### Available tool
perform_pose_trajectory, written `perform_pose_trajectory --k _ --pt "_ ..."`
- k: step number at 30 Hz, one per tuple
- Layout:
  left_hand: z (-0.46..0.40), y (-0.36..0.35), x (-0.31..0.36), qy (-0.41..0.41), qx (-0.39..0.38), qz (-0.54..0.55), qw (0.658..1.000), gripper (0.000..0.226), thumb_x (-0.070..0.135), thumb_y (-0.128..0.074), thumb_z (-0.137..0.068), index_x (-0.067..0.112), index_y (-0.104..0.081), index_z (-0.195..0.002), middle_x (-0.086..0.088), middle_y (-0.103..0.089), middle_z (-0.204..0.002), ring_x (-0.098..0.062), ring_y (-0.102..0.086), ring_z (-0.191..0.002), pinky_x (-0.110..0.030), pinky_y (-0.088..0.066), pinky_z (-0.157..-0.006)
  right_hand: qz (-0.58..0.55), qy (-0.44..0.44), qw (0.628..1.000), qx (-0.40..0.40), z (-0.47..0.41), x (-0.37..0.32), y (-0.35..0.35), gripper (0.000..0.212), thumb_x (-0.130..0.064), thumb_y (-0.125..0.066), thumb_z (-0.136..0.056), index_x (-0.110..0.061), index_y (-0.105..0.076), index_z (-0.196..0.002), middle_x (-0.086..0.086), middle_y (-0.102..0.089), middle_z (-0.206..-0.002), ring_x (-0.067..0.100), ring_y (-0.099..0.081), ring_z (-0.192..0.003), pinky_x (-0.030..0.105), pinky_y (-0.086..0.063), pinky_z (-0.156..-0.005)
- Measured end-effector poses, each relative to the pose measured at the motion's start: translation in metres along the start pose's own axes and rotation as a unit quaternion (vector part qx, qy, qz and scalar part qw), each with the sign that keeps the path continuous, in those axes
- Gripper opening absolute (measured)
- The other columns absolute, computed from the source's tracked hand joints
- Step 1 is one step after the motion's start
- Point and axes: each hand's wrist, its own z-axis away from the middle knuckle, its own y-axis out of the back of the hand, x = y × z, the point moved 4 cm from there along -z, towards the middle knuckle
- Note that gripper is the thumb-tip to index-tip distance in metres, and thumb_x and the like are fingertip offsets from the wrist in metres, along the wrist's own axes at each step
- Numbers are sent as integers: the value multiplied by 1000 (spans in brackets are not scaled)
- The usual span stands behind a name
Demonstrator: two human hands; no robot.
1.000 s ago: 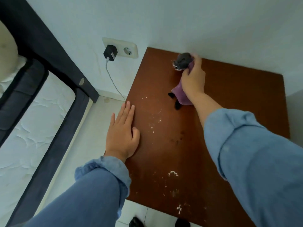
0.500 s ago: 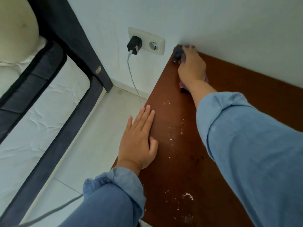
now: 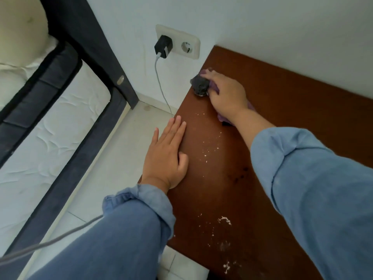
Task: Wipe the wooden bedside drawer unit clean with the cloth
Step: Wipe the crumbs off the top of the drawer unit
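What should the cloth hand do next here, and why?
Probably sweep the purple cloth under the right hand toward the near edge: white crumbs dot the wooden top beside the flat left hand, and more lie nearer.

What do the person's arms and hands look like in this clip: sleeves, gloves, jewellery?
Both arms wear blue denim-like shirt sleeves, rolled into cuffs at the wrists. The left hand and right hand are bare: no gloves, rings or watch visible.

No text, label, brand, number or sign can be read anywhere, neither on the wall socket point(image 3: 178, 42) at 12 o'clock nor on the charger point(image 3: 163, 46) plugged into it
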Motion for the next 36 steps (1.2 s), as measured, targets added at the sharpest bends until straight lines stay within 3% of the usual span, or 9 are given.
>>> perform_pose_trajectory --k 6,12,16,21,25,28,31,36 --pt "1 -1 -2 -4 -2 3 1000 77 33 -27 -77 15 -24 -152 -1 -15 -161 -12 -8 -149 -38 2 -120 -9 -35 999 4 94 -35 -2 45 -14 -48 -86 -25 -56 -130 -6 -50 -141 10 -40 -135 25 -24 -111" --pt "-1 -5 -2 -11 -2 -11 1000 80 34 -20 -75 9 -26 -151 -6 -17 -160 -17 -10 -149 -43 -3 -119 -23 -80 996 32 149 -56 -12 48 -17 -42 -82 -24 -60 -126 -5 -54 -138 9 -42 -133 29 -27 -114" --pt "-4 -4 0 -25 -17 -11 999 79 31 -17 -76 7 -22 -151 -8 -13 -161 -18 -7 -149 -41 -1 -119 -16 -118 990 79 184 -75 -20 48 -18 -45 -79 -24 -61 -125 -5 -55 -137 8 -44 -132 28 -29 -113" --pt "20 9 -14 -24 -45 87 995 77 23 -24 -79 7 -12 -153 -7 -7 -162 -17 -1 -150 -35 11 -116 13 -142 986 90 210 -92 -31 52 -16 -54 -76 -25 -58 -128 -6 -52 -139 8 -41 -134 29 -31 -113" --pt "96 21 -46 32 -38 139 989 74 38 -32 -87 10 -12 -153 -6 -18 -161 -17 -13 -148 -35 2 -121 29 -152 985 72 210 -95 -32 52 -13 -55 -80 -26 -53 -131 -6 -48 -144 10 -38 -136 29 -27 -113" --pt "141 24 -55 1 -77 138 987 94 64 -44 -82 16 -6 -154 -1 -22 -159 -16 -23 -144 -40 -14 -121 38 -151 986 66 208 -94 -33 52 -13 -55 -81 -26 -52 -132 -5 -46 -145 12 -37 -137 30 -25 -114" --pt "154 27 -63 -37 -107 95 989 113 79 -47 -72 17 0 -154 1 -17 -161 -15 -21 -145 -39 -13 -121 24 -159 984 72 208 -97 -33 51 -12 -56 -82 -26 -53 -131 -5 -47 -144 12 -37 -137 29 -27 -114" --pt "150 30 -62 -26 -116 75 990 114 68 -61 -72 14 -2 -153 1 -18 -160 -18 -24 -143 -40 -20 -119 2 -182 977 113 230 -115 -40 49 -13 -60 -79 -30 -61 -124 -8 -55 -136 11 -47 -129 23 -32 -108"
